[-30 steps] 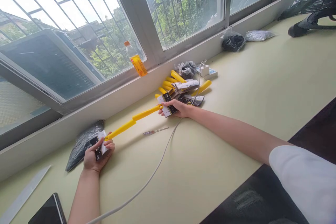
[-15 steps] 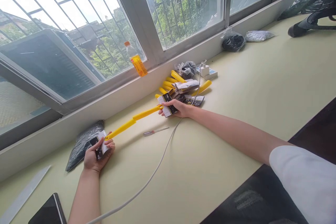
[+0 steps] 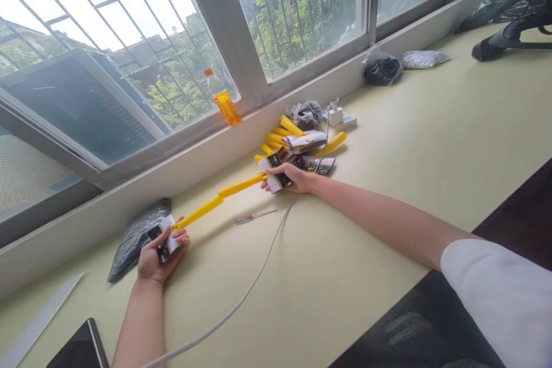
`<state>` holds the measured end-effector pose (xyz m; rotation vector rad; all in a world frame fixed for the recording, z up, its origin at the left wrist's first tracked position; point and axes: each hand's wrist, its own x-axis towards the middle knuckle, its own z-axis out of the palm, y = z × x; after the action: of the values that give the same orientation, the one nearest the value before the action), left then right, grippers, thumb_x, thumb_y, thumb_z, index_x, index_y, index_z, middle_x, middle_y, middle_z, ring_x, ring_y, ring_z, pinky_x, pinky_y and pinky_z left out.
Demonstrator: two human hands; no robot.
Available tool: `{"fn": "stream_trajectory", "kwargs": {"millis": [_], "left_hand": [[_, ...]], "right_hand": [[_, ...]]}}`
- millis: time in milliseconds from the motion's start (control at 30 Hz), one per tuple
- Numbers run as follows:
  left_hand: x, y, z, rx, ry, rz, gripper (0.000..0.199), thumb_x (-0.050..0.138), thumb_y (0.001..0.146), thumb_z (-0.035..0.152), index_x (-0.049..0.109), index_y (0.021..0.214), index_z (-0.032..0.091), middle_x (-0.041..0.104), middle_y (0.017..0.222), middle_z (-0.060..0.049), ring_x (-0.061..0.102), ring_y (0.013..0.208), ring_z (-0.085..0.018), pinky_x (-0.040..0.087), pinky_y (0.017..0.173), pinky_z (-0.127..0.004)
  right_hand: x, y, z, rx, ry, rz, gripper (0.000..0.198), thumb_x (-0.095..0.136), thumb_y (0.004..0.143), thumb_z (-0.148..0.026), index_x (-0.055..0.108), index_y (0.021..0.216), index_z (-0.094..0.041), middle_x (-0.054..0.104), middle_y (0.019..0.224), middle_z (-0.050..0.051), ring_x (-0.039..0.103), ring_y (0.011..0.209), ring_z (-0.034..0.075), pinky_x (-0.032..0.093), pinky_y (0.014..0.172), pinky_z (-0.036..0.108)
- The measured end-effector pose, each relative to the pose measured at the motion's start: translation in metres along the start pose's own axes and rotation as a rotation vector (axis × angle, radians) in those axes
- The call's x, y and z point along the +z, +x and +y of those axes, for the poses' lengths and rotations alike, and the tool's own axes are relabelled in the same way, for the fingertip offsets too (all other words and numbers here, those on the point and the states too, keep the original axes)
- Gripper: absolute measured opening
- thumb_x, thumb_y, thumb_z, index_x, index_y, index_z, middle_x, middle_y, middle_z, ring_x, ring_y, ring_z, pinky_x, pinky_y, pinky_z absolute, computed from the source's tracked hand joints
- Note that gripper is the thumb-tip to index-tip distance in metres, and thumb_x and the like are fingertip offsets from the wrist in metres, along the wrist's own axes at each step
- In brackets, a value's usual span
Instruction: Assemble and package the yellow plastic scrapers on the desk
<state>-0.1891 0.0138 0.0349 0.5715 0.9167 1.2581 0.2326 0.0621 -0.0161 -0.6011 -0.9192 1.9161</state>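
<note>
My left hand [image 3: 152,261] is closed around a black-and-white printed card [image 3: 163,246], from which a yellow handle-like piece [image 3: 200,212] sticks out to the upper right. In my right hand [image 3: 296,177] is a similar printed card [image 3: 281,182], pinched under the thumb, with a second yellow piece [image 3: 240,185] pointing left. The far ends of both yellow pieces meet and appear to touch above the table. What lies inside the cards is hidden. Just behind my right hand is a pile of yellow handles [image 3: 292,126] and folded cards [image 3: 307,141].
A small screwdriver [image 3: 245,219] lies below the yellow pieces. A white cable [image 3: 252,287] crosses the table beneath my right wrist. Around are a dark plastic bag [image 3: 138,236], a phone [image 3: 81,348], a bottle [image 3: 227,108] by the window and a white charger [image 3: 336,115].
</note>
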Motion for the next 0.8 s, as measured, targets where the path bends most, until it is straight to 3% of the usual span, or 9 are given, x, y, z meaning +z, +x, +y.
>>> {"fn": "stream_trajectory", "kwargs": {"millis": [167,333,500,800], "left_hand": [[-0.0007,0.0007,-0.0007,-0.015,0.004,-0.004,0.047,0.050,0.092,0.009,0.054,0.138,0.010,0.049,0.080,-0.003,0.052,0.069,-0.008,0.058,0.062,-0.024],[-0.0003,0.0003,-0.0007,-0.016,0.026,-0.014,0.047,0.050,0.092,0.010,0.054,0.139,0.010,0.050,0.081,-0.003,0.052,0.069,-0.008,0.059,0.063,-0.024],[0.0015,-0.0008,-0.0011,-0.013,0.018,-0.006,0.047,0.050,0.091,0.009,0.055,0.138,0.010,0.049,0.080,-0.003,0.052,0.069,-0.008,0.058,0.063,-0.024],[0.0005,-0.0001,-0.0016,-0.016,0.035,-0.012,0.048,0.053,0.090,0.008,0.056,0.137,0.009,0.050,0.081,-0.004,0.053,0.069,-0.009,0.059,0.064,-0.026]], "right_hand": [[-0.0028,0.0018,0.0002,-0.012,0.026,0.031,0.022,0.050,0.103,-0.024,0.061,0.112,-0.006,0.074,0.101,0.019,0.075,0.085,0.021,0.062,0.074,0.028],[-0.0051,0.0028,0.0002,0.030,0.018,-0.076,0.021,0.052,0.101,-0.022,0.063,0.110,-0.007,0.074,0.098,0.019,0.074,0.081,0.022,0.062,0.074,0.030],[-0.0030,0.0017,-0.0003,0.021,0.046,0.024,0.020,0.053,0.101,-0.023,0.063,0.108,-0.008,0.075,0.102,0.019,0.074,0.084,0.021,0.062,0.075,0.029],[-0.0050,0.0029,0.0013,0.028,0.023,-0.060,0.021,0.053,0.100,-0.022,0.062,0.110,-0.006,0.074,0.099,0.019,0.074,0.082,0.021,0.062,0.075,0.029]]}}
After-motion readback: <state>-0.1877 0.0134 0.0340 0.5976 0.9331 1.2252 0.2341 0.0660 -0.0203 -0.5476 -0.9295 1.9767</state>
